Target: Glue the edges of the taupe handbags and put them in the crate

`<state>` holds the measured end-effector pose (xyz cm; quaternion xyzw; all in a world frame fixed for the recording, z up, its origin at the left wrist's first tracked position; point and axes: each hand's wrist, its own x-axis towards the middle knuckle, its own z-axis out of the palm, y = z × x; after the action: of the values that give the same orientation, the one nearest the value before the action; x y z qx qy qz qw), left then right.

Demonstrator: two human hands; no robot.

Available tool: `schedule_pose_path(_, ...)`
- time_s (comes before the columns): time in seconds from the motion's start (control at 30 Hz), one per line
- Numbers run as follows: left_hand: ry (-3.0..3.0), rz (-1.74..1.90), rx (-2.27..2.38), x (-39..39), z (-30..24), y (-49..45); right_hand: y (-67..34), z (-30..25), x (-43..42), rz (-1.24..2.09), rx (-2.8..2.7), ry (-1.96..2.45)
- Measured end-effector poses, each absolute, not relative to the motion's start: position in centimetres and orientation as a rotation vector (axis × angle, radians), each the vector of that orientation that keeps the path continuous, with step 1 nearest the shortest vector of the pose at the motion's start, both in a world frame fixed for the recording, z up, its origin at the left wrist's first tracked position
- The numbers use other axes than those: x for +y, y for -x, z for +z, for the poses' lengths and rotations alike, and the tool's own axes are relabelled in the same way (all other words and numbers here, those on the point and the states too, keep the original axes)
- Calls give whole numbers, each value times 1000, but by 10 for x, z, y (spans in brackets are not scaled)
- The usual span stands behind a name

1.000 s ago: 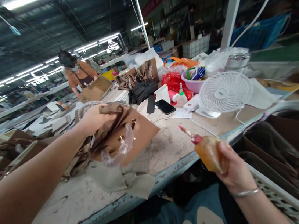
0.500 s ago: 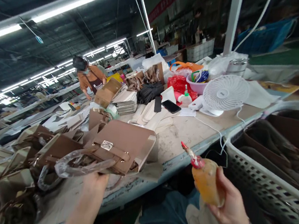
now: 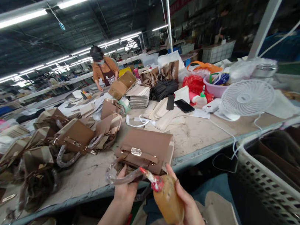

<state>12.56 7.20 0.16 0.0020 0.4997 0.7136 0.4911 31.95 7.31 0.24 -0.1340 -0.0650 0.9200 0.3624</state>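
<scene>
A brown handbag [image 3: 145,145] with a metal clasp is at the table's front edge. Its plastic-wrapped handle [image 3: 122,177] hangs down toward me. My left hand [image 3: 125,189] grips the bag's lower front; some fingers are hidden beneath it. In my right hand [image 3: 186,203] is a squeeze glue bottle [image 3: 168,200], amber in colour, its red-and-white nozzle pointing up and left across the lower part of the bag. The fingertips of that hand come up close to the bag's lower right corner; whether they touch it I cannot tell.
More brown handbags [image 3: 76,133] crowd the table's left side. Beyond my bag are pale flat pieces [image 3: 163,118], a phone [image 3: 183,106] and a white fan [image 3: 245,98]. A white perforated basket [image 3: 271,181] stands at right. A co-worker [image 3: 105,69] is across the table.
My right hand has brought the glue bottle left, up to the handbag. The bag is tilted differently and sits lower over the table edge. My view has shifted left.
</scene>
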Motion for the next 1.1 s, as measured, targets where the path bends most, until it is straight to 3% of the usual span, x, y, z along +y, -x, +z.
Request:
schedule_pose_path(0.1, 178, 1732, 1121, 62, -1, -131, -317, 1, 81, 2355, -187, 364)
schedule_pose_path(0.27, 326, 1403, 1076, 51, 3, -147, -313, -8, 83, 2293, -200, 335)
schedule_pose_path(0.4, 214, 1419, 1170, 62, -3, -143, -310, -23, 93, 2288, -219, 283)
schedule_pose_path(0.6, 177, 1228, 1194, 80, -42, -126, -305, -31, 102, 2231, -246, 271)
schedule_pose_path(0.8, 55, 1294, 928, 75, -80, -110, -307, -43, 110, 2358, -233, 285)
schedule_pose_path(0.97, 41, 1311, 670, 69, -53, -122, -314, -44, 110, 2387, -236, 288)
schedule_pose_path(1.1, 154, 1438, 906, 75, -28, -141, -319, -41, 109, 2406, -171, 294)
